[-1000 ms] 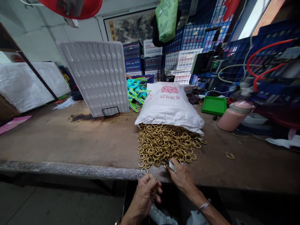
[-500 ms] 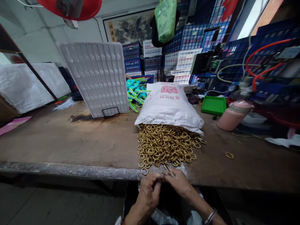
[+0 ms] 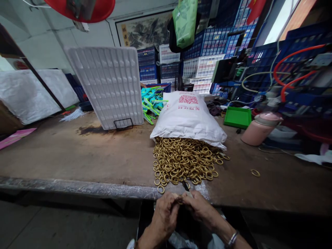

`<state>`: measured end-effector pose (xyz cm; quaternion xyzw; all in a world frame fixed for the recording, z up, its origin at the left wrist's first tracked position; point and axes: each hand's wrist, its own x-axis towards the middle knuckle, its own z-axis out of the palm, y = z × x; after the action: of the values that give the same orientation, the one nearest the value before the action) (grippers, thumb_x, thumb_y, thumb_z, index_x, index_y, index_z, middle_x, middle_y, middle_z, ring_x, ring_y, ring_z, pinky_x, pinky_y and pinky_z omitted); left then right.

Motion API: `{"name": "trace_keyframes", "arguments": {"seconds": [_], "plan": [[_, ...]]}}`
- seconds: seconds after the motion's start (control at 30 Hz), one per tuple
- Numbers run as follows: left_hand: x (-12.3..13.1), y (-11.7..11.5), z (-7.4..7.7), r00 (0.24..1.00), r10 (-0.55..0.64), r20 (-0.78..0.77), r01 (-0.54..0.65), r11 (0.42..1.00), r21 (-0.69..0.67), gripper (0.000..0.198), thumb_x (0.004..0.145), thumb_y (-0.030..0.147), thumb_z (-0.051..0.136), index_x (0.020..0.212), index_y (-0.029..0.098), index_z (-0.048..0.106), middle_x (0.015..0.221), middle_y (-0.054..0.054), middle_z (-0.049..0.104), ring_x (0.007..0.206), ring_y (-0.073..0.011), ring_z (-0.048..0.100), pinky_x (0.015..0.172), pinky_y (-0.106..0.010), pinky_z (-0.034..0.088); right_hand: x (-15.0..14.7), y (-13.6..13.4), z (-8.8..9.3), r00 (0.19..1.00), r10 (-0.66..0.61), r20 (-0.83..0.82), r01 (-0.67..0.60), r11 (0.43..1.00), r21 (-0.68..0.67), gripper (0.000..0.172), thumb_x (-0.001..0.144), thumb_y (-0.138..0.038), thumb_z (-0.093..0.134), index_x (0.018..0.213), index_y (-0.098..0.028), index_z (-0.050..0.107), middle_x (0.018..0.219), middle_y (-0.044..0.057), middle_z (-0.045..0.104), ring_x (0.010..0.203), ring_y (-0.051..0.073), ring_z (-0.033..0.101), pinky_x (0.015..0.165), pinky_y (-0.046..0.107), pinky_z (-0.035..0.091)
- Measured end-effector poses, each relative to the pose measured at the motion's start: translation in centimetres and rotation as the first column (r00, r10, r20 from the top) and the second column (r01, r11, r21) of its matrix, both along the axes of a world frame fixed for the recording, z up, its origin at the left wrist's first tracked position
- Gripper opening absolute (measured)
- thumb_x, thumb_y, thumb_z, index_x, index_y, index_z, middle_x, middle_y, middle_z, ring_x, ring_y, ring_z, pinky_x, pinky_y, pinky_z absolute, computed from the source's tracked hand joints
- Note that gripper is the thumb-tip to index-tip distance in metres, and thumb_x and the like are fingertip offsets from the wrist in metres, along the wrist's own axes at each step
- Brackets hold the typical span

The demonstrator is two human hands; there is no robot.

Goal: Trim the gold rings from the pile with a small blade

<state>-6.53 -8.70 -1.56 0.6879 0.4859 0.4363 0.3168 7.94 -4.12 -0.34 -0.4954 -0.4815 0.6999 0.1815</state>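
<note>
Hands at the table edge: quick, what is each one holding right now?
Left hand: fingers curled shut, pinching something small at the fingertips; what it is cannot be told.
Right hand: closed on a small dark-tipped tool.

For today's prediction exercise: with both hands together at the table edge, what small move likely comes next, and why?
Probably the right hand reaches forward for another brass ring: both hands meet over something small, the left hand beside it, and the ring pile lies just ahead.

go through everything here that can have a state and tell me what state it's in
White sack: lying flat, mouth open.
Brass rings: spilled in a heap.
Lone ring: lying apart.
White tray: propped upright.
Pink jug: lid on.
Left hand, right hand: pinched together at the table edge.
</note>
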Motion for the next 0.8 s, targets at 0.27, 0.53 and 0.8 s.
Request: {"name": "trace_keyframes", "arguments": {"seconds": [0.27, 0.53, 0.8], "plan": [[-0.1, -0.2, 0.5, 0.994, 0.060, 0.091, -0.054, 0.996, -0.073, 0.017, 0.080, 0.022, 0.050, 0.086, 0.020, 0.066, 0.081, -0.008, 0.065, 0.075, -0.0195, 0.056, 0.072, -0.029, 0.040, -0.4, -0.2, 0.6, 0.999, 0.030, -0.013, -0.030, 0.999, -0.011, 0.029, 0.072, -0.041, 0.045, 0.058, -0.022, 0.029, 0.046, -0.011, 0.020, 0.037, 0.004, 0.012, 0.035, 0.019, 0.009], [0.2, -0.3, 2.5, 0.828, 0.209, 0.520, 0.019, 0.916, -0.400, 0.017, 0.074, 0.031, 0.059, 0.071, 0.015, 0.058, 0.064, 0.000, 0.057, 0.059, -0.0115, 0.049, 0.058, -0.021, 0.037, -1.1, 0.1, -0.9, 0.997, -0.063, 0.039, 0.048, 0.954, 0.296, 0.024, 0.077, -0.042, 0.040, 0.066, -0.021, 0.040, 0.049, -0.008, 0.033, 0.042, 0.007, 0.029, 0.042, 0.019, 0.024], [0.7, -0.3, 1.7, 0.735, 0.286, 0.615, 0.068, 0.871, -0.487, 0.027, 0.070, 0.039, 0.063, 0.069, 0.015, 0.051, 0.053, 0.005, 0.050, 0.042, -0.0042, 0.032, 0.044, -0.018, 0.025, -1.6, 0.2, -0.2, 0.994, -0.009, 0.107, -0.038, 0.901, 0.433, 0.038, 0.078, -0.051, 0.035, 0.056, -0.020, 0.041, 0.046, -0.006, 0.037, 0.045, 0.008, 0.034, 0.046, 0.022, 0.028]]}}
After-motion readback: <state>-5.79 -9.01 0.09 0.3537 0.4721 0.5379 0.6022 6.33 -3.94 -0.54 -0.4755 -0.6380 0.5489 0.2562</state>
